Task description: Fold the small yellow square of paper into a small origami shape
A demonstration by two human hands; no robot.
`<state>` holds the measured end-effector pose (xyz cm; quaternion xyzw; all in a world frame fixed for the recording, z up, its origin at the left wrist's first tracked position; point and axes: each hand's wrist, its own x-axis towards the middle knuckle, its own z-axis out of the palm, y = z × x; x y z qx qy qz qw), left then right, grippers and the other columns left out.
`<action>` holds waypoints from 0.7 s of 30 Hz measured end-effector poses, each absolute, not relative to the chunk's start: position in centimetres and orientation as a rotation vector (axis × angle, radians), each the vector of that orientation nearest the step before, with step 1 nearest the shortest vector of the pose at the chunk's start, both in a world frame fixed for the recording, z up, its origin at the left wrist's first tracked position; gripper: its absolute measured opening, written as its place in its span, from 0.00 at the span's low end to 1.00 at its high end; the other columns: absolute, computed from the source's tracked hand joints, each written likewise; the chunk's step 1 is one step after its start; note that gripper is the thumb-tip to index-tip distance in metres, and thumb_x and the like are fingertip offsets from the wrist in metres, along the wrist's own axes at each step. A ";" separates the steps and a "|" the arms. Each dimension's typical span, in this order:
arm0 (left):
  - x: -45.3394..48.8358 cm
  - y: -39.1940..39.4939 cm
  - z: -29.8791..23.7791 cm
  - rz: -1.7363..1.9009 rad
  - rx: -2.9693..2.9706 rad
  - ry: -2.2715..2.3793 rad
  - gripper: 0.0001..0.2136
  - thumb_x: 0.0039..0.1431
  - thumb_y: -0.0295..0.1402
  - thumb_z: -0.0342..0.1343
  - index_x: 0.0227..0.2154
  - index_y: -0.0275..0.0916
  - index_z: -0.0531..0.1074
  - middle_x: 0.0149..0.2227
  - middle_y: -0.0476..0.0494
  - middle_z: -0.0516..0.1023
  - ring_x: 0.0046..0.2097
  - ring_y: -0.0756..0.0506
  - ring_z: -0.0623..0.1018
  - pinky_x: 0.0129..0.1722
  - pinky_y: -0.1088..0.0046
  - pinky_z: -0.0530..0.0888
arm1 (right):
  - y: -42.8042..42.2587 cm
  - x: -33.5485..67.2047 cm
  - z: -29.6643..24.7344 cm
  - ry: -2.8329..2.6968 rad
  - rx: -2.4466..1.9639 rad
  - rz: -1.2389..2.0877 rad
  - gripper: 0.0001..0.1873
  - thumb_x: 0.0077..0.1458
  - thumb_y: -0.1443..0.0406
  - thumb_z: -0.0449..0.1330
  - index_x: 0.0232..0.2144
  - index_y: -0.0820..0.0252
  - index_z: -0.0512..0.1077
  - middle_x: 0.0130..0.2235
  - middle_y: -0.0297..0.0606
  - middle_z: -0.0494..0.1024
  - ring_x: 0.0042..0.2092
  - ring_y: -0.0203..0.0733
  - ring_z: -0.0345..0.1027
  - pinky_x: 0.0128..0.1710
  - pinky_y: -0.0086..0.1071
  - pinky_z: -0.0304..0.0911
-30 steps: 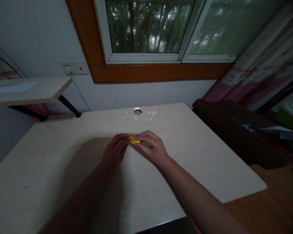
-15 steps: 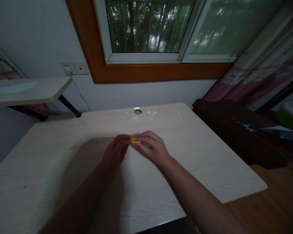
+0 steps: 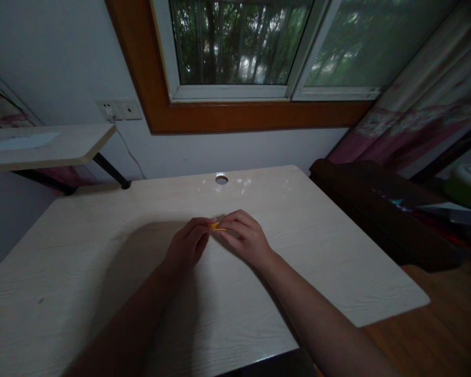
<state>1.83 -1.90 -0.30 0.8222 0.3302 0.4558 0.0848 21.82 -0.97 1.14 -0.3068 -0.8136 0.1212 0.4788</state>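
Observation:
Between my fingertips is a small, thin yellow piece (image 3: 216, 227), perhaps folded paper or a strip; its exact kind cannot be made out. My left hand (image 3: 186, 243) pinches its left end, fingers pressed together. My right hand (image 3: 248, 236) closes on the right side with thumb and fingers. A thin yellow end sticks out below the right fingers, and the rest is hidden by both hands. The two hands nearly meet just above the pale wooden desk (image 3: 317, 262), and the left one casts a broad shadow there.
A raised shelf (image 3: 74, 149) on black legs stands at the back left, with a paper sheet on it. The desk has a round cable hole (image 3: 221, 180) near its back edge. Behind are a wall socket (image 3: 120, 110) and a window; dark furniture (image 3: 377, 209) stands at the right.
Both hands stay almost in place. The yellow piece has shifted slightly between the fingers, and its loose end looks thinner and more curved.

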 end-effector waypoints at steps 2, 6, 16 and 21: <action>1.9 -1.9 -0.3 1.359 2.440 0.996 0.08 0.62 0.24 0.51 0.41 0.41 0.69 0.48 0.39 0.75 0.49 0.46 0.76 0.50 0.65 0.76 | -1.0 21.8 1.2 -1.990 -0.741 0.284 0.08 0.57 0.66 0.62 0.41 0.52 0.76 0.37 0.39 0.77 0.40 0.42 0.70 0.40 0.38 0.68; 2.0 -2.0 -0.3 1.371 2.432 1.019 0.07 0.62 0.24 0.51 0.40 0.40 0.69 0.47 0.40 0.76 0.48 0.47 0.77 0.49 0.66 0.76 | -0.9 21.8 1.2 -2.011 -0.733 0.261 0.07 0.57 0.67 0.61 0.39 0.53 0.75 0.37 0.39 0.77 0.39 0.42 0.69 0.39 0.38 0.68; 2.4 -1.9 -0.3 1.446 2.451 1.051 0.07 0.57 0.21 0.55 0.35 0.40 0.68 0.43 0.41 0.76 0.46 0.47 0.78 0.45 0.70 0.76 | -0.9 21.8 1.1 -2.051 -0.747 0.194 0.07 0.57 0.66 0.61 0.39 0.53 0.75 0.37 0.40 0.77 0.39 0.44 0.69 0.39 0.39 0.66; 2.4 -2.0 -0.2 1.435 2.502 1.053 0.07 0.56 0.21 0.55 0.36 0.39 0.68 0.43 0.41 0.76 0.46 0.47 0.78 0.46 0.71 0.76 | -1.2 21.6 1.1 -2.048 -0.769 0.161 0.07 0.57 0.66 0.61 0.40 0.54 0.74 0.38 0.41 0.77 0.39 0.44 0.68 0.39 0.40 0.65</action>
